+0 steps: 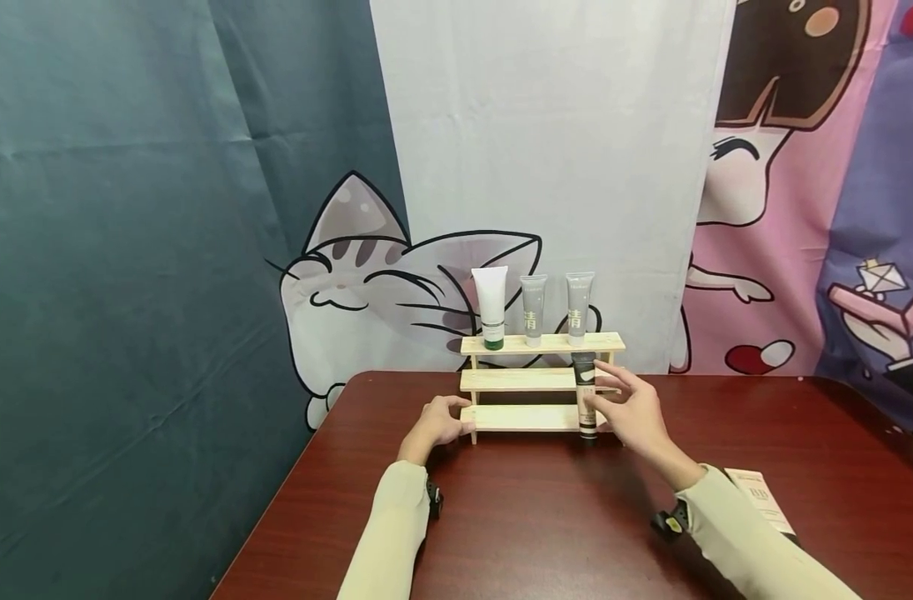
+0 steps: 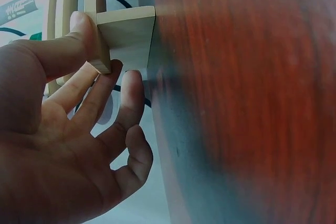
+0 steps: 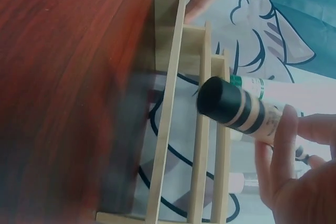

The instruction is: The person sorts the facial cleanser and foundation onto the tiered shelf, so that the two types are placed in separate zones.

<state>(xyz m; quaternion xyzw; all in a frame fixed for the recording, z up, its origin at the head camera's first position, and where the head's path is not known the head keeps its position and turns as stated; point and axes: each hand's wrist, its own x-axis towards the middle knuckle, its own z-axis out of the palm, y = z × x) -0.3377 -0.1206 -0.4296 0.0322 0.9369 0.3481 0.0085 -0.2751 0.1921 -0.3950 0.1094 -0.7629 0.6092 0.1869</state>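
A three-step wooden display rack (image 1: 531, 417) stands on the table. My left hand (image 1: 437, 423) pinches the left end of its lowest step; in the left wrist view the thumb (image 2: 79, 30) lies on one face of the board and fingertips on the other. My right hand (image 1: 635, 412) holds a beige cosmetic tube (image 1: 586, 400) with black bands, cap down, between thumb and fingers. This tube is in front of the rack's right part. In the right wrist view its black cap (image 3: 215, 98) points toward the steps. The top step carries a white tube (image 1: 491, 304) with a green cap and two grey tubes (image 1: 533, 308).
A pale box (image 1: 759, 496) printed with "BB" lies on the dark red table (image 1: 516, 517), beside my right sleeve (image 1: 749, 533). Behind the table hangs a cloth backdrop (image 1: 561, 133) with a cartoon cat. Each wrist wears a black band.
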